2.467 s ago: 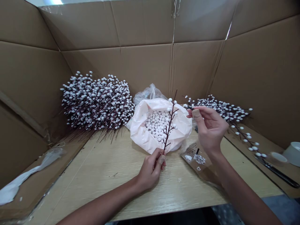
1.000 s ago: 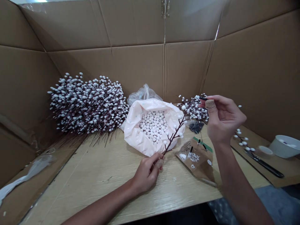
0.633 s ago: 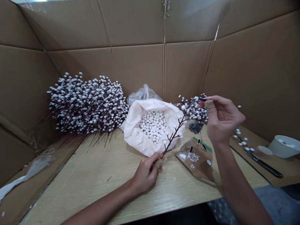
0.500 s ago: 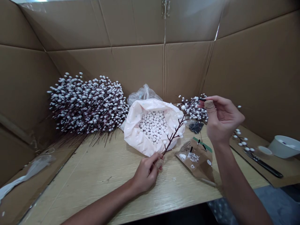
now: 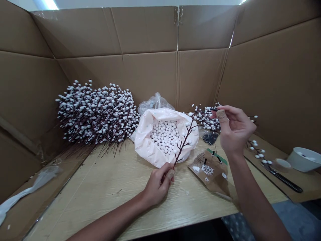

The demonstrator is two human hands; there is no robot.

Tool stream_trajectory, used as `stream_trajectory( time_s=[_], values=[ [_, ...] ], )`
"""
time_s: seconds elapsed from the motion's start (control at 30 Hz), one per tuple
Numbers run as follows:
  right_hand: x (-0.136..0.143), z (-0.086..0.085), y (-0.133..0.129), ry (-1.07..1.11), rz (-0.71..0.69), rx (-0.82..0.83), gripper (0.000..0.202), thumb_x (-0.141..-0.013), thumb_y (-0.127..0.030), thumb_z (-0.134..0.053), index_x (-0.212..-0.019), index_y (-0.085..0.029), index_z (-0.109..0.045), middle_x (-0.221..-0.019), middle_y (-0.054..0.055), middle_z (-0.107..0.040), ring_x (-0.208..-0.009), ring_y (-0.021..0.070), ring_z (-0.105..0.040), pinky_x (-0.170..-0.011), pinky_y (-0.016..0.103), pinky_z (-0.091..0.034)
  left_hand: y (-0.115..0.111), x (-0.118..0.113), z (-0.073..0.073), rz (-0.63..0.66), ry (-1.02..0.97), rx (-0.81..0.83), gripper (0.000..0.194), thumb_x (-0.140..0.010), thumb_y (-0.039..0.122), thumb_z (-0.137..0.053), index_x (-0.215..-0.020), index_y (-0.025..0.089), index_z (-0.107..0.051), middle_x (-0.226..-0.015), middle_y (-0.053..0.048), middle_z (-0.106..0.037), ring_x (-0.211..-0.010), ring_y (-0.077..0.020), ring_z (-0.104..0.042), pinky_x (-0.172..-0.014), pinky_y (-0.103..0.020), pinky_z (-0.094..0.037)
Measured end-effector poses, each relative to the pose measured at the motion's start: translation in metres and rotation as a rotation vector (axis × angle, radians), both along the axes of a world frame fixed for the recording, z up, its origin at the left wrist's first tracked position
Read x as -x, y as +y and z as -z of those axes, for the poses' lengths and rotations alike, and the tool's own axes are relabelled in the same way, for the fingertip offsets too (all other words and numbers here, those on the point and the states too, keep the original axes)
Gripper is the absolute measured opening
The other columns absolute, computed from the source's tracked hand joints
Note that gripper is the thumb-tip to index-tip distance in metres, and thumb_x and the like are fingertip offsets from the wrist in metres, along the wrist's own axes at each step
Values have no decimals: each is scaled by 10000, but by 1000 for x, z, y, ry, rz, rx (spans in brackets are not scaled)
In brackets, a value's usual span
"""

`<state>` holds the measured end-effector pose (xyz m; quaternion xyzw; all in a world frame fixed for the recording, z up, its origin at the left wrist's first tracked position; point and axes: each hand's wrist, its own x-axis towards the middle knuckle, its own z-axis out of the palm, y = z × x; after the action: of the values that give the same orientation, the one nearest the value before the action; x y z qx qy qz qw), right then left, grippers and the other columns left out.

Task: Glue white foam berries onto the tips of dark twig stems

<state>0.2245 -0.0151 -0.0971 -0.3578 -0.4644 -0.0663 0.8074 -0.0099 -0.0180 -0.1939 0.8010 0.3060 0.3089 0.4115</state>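
My left hand (image 5: 158, 184) is closed around the lower end of an artificial berry stem (image 5: 185, 140), a dark brown twig with white balls on some of its tips. The stem leans up and to the right, across the side of an open plastic bag (image 5: 144, 149) full of loose white balls (image 5: 165, 135). Raised to the right of the stem's top, my right hand (image 5: 234, 129) pinches a short, thin dark stick (image 5: 214, 109) between thumb and finger. Its exact kind is not clear. Tape wraps both thumbs.
Finished berry stems (image 5: 97, 113) are heaped at left; a smaller bunch (image 5: 209, 117) lies behind my right hand. A brown cardboard piece (image 5: 215, 182) with white smears and black clips rests on the table. At right are black-handled pliers (image 5: 286, 177) and a white bowl (image 5: 304, 160). Cardboard walls (image 5: 147, 30) surround everything.
The view has tilted up slightly. The berry stem has turned a little in my left hand, its top shifting left. My right hand has moved slightly left with the dark stick.
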Motion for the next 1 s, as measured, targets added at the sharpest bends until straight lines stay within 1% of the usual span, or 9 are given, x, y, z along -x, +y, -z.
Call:
stream_trajectory(
  time_s=[0.2,0.27,0.33,0.47,0.53,0.6,0.67,0.77,1.0],
  values=[
    [-11,13,5,33,-105,79,161,-794,-316,-696,-899,-196,-674,-800,22,-677,-705,149,-681,-676,290,-566,-1,-1,0,-39,9,34,238,-938,376,-417,-902,164,-520,-645,11,-541,-576,-113,-508,-528,-209,-362],
    [-20,21,-3,11,-127,178,166,-792,-317,-697,-899,-192,-677,-798,28,-687,-688,148,-680,-673,286,-565,-1,-2,0,-42,-11,53,232,-936,380,-421,-916,168,-513,-645,14,-543,-573,-111,-512,-525,-204,-366],
    [-33,32,-18,-48,-146,348,174,-790,-325,-693,-890,-183,-680,-799,36,-697,-669,150,-678,-663,282,-562,-1,-3,1,-44,-35,67,220,-933,378,-425,-927,173,-504,-644,18,-543,-569,-108,-511,-521,-199,-368],
    [-64,59,-58,-319,-122,772,188,-824,-323,-622,-902,-163,-681,-848,63,-717,-705,183,-687,-662,305,-556,1,-4,3,-33,-55,55,188,-930,358,-431,-955,183,-495,-649,23,-548,-566,-106,-514,-517,-196,-367],
    [-75,70,-78,-538,-37,915,178,-849,-258,-548,-931,-171,-679,-873,71,-728,-745,203,-694,-673,316,-546,2,-4,5,-17,-62,47,180,-931,353,-429,-962,187,-492,-645,27,-549,-564,-105,-520,-522,-197,-372],
    [-80,79,-93,-723,23,994,219,-853,-187,-479,-945,-186,-678,-897,73,-733,-768,208,-695,-680,316,-537,2,-5,6,-12,-69,42,174,-928,350,-431,-962,190,-491,-639,30,-549,-559,-103,-521,-516,-193,-372],
    [-80,84,-103,-838,39,1023,262,-856,-154,-432,-942,-194,-676,-911,74,-734,-783,208,-694,-698,317,-538,1,-5,5,-13,-74,34,166,-924,344,-434,-958,191,-490,-634,32,-550,-554,-101,-520,-506,-187,-367],
    [-77,90,-109,-918,56,1004,287,-871,-152,-397,-928,-185,-677,-930,91,-732,-833,221,-695,-753,340,-544,0,-6,3,-8,-78,26,163,-923,340,-433,-959,190,-487,-633,31,-549,-554,-100,-522,-500,-181,-371],
    [-73,92,-110,-925,83,958,286,-862,-144,-406,-930,-178,-682,-940,115,-727,-885,235,-690,-787,367,-546,0,-6,3,1,-80,12,166,-925,337,-428,-969,189,-489,-647,29,-549,-550,-98,-513,-504,-182,-381]
  ],
)
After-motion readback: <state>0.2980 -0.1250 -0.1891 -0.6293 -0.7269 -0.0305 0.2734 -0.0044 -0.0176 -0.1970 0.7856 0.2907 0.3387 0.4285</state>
